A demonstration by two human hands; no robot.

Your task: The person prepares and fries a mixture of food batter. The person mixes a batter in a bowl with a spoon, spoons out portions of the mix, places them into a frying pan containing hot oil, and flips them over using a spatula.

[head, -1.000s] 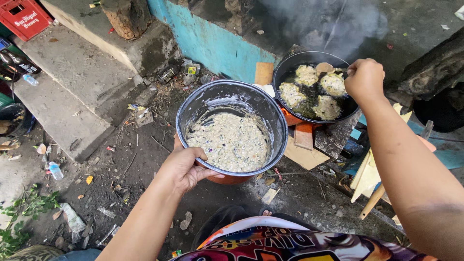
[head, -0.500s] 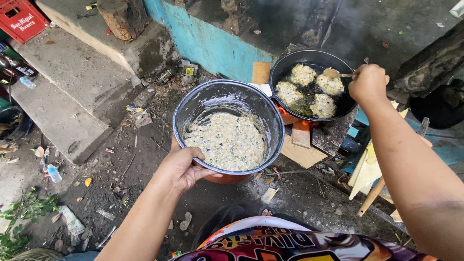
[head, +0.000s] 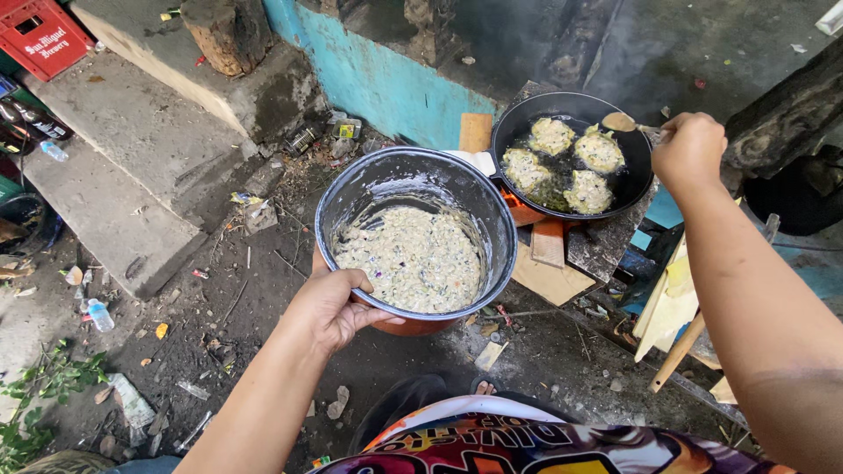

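Left hand [head: 329,307] grips the near rim of the batter bowl [head: 413,237], thumb hooked over the edge, fingers [head: 373,318] curled under and clamped on it. The bowl hangs in the air, roughly level, pale speckled batter pooled across its bottom. Beyond and to the right of those fingers sits the black frying pan [head: 571,154] over the fire [head: 514,202], with four fritters [head: 551,136] frying in dark oil.

Right hand [head: 689,149] is closed around the spoon [head: 619,121] handle, the spoon's bowl reaching left of the knuckles, just above the pan's far rim. It looks loaded, though smoke and distance make that hard to confirm.

My read: the spoonful wants lowering close to the oil before tipping, into the open gap at the pan's far side, clear of the neighbouring fritters so they don't fuse. Keep the bowl level and near the pan to shorten each carry, wrist high above the spitting oil.
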